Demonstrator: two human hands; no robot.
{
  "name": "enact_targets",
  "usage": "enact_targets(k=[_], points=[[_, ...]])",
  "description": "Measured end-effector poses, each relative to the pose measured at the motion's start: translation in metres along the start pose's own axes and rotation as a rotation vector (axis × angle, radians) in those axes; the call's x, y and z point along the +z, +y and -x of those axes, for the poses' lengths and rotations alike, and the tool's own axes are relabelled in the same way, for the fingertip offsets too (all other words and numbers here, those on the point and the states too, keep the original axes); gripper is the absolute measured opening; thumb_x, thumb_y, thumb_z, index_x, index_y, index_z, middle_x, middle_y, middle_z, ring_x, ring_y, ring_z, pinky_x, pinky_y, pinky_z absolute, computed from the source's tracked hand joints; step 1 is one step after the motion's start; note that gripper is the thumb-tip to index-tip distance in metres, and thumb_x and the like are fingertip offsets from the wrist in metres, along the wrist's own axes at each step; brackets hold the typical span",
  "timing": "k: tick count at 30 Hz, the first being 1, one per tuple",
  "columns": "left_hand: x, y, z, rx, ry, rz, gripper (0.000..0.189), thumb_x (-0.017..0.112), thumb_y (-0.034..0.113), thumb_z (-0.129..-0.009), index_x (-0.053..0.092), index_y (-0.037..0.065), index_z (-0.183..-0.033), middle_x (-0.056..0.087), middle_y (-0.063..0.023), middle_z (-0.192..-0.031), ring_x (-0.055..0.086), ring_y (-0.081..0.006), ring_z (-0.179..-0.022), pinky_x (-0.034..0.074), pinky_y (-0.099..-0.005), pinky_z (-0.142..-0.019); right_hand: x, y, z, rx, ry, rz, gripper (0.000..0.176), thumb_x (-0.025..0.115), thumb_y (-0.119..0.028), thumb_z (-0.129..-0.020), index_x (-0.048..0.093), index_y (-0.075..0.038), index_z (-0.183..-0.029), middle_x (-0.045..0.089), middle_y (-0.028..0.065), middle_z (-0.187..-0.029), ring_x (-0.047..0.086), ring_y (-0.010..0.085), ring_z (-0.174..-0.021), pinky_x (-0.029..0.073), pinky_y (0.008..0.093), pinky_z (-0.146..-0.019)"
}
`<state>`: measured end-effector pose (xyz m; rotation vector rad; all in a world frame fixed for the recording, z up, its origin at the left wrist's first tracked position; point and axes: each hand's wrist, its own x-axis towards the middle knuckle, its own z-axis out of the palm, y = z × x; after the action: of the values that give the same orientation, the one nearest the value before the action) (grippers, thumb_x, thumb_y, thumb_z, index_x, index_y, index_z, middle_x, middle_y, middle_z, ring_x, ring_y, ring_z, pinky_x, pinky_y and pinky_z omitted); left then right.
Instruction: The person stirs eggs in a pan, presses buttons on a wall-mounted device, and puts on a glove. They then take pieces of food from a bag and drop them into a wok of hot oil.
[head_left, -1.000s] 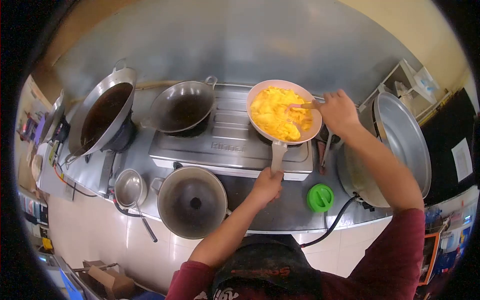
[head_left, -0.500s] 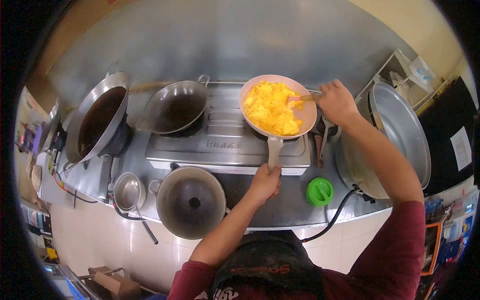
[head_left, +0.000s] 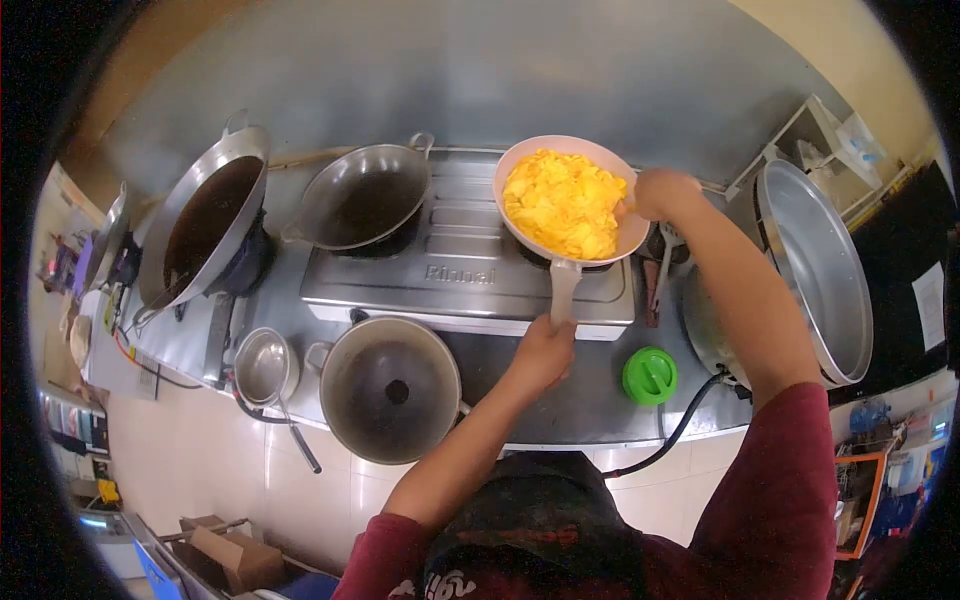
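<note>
A frying pan [head_left: 632,228] with a pale pink inside sits on the right burner of the steel gas stove [head_left: 470,285]. Yellow scrambled eggs [head_left: 563,203] fill most of it. My left hand [head_left: 546,354] is wrapped around the pan's light handle, which points toward me. Over the pan's right rim, my right hand [head_left: 664,193] is closed on a spatula [head_left: 622,211]; only its head end shows at the edge of the eggs, and the fingers are slightly blurred.
A wok [head_left: 365,197] rests on the left burner; a larger wok [head_left: 213,215] of dark liquid stands further left. In front are a pot [head_left: 390,390] and a ladle [head_left: 265,368]. To the right are a green lid [head_left: 650,376], a slotted turner [head_left: 664,268] and a big pot [head_left: 825,270].
My right hand has come down and nearer the eggs, bringing the spatula, now mostly hidden. The eggs look more gathered. The whole view has shifted slightly; my left hand keeps its hold.
</note>
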<state>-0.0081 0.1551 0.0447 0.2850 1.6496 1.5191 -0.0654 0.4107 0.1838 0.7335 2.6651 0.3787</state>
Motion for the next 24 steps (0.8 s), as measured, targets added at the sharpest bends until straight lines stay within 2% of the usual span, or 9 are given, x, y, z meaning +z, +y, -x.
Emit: enact_targets(k=[3, 6, 9, 12, 15, 18, 21, 24], points=[[0.001, 0.003, 0.001, -0.049, -0.012, 0.013, 0.026, 0.052, 0.032, -0.101, 0.047, 0.006, -0.098, 0.048, -0.0023, -0.064, 0.046, -0.0129, -0.044, 0.033, -0.0295, -0.035, 0.039, 0.008, -0.004, -0.159, 0.083, -0.181, 0.027, 0.059, -0.021, -0.090, 0.072, 0.000, -0.101, 0.070, 0.0190, -0.111, 0.069, 0.0336, -0.103, 0.055, 0.0497, -0.083], [0.006, 0.004, -0.002, -0.089, -0.008, 0.003, 0.026, 0.052, 0.032, -0.101, 0.046, 0.007, -0.101, 0.048, -0.0022, -0.065, 0.046, -0.0123, -0.044, 0.034, -0.0292, -0.036, 0.059, -0.001, 0.030, -0.128, 0.182, -0.182, 0.027, 0.056, -0.018, -0.091, 0.069, 0.001, -0.106, 0.071, 0.0217, -0.104, 0.070, 0.0345, -0.096, 0.055, 0.0505, -0.080], [0.006, -0.007, -0.008, -0.101, -0.009, 0.070, 0.027, 0.052, 0.034, -0.102, 0.045, 0.007, -0.102, 0.049, -0.0027, -0.067, 0.046, -0.0121, -0.045, 0.034, -0.0291, -0.037, 0.080, 0.008, 0.061, -0.192, 0.284, -0.083, 0.032, 0.055, -0.015, -0.090, 0.064, 0.001, -0.116, 0.071, 0.0224, -0.093, 0.072, 0.0340, -0.087, 0.056, 0.0490, -0.077], [0.006, -0.005, -0.008, -0.117, -0.002, 0.079, 0.029, 0.052, 0.035, -0.102, 0.045, 0.008, -0.103, 0.049, -0.0033, -0.068, 0.047, -0.0122, -0.045, 0.035, -0.0289, -0.037, 0.083, 0.010, 0.100, -0.212, 0.357, -0.009, 0.020, 0.055, -0.011, -0.087, 0.067, -0.001, -0.101, 0.071, 0.0171, -0.091, 0.072, 0.0329, -0.083, 0.058, 0.0442, -0.072], [0.004, -0.003, -0.005, -0.107, -0.028, 0.065, 0.029, 0.052, 0.036, -0.101, 0.045, 0.008, -0.102, 0.050, -0.0033, -0.068, 0.047, -0.0125, -0.045, 0.035, -0.0287, -0.037, 0.086, 0.013, 0.126, -0.246, 0.420, 0.152, 0.043, 0.060, -0.019, -0.086, 0.060, -0.002, -0.125, 0.068, 0.0124, -0.090, 0.070, 0.0259, -0.081, 0.054, 0.0379, -0.073], [0.001, -0.003, -0.005, -0.095, -0.041, 0.088, 0.029, 0.052, 0.036, -0.101, 0.045, 0.008, -0.101, 0.050, -0.0036, -0.068, 0.048, -0.0130, -0.045, 0.035, -0.0290, -0.037, 0.061, 0.009, 0.147, -0.227, 0.397, 0.248, 0.046, 0.062, -0.021, -0.085, 0.059, -0.003, -0.127, 0.066, 0.0096, -0.096, 0.068, 0.0229, -0.081, 0.052, 0.0340, -0.073], [0.000, 0.001, -0.001, -0.078, -0.008, 0.050, 0.029, 0.052, 0.035, -0.101, 0.046, 0.007, -0.101, 0.051, -0.0043, -0.067, 0.049, -0.0138, -0.045, 0.035, -0.0296, -0.036, 0.037, 0.013, 0.143, -0.247, 0.513, 0.336, 0.036, 0.062, -0.019, -0.086, 0.065, -0.005, -0.119, 0.068, 0.0091, -0.091, 0.070, 0.0226, -0.080, 0.052, 0.0354, -0.070], [-0.001, -0.003, -0.002, -0.044, -0.004, 0.032, 0.029, 0.052, 0.034, -0.101, 0.047, 0.005, -0.100, 0.051, -0.0049, -0.066, 0.049, -0.0148, -0.045, 0.035, -0.0310, -0.036, -0.005, 0.004, 0.127, -0.165, 0.319, 0.348, 0.023, 0.060, -0.017, -0.087, 0.072, -0.008, -0.104, 0.071, 0.0069, -0.086, 0.071, 0.0233, -0.079, 0.052, 0.0369, -0.067]])
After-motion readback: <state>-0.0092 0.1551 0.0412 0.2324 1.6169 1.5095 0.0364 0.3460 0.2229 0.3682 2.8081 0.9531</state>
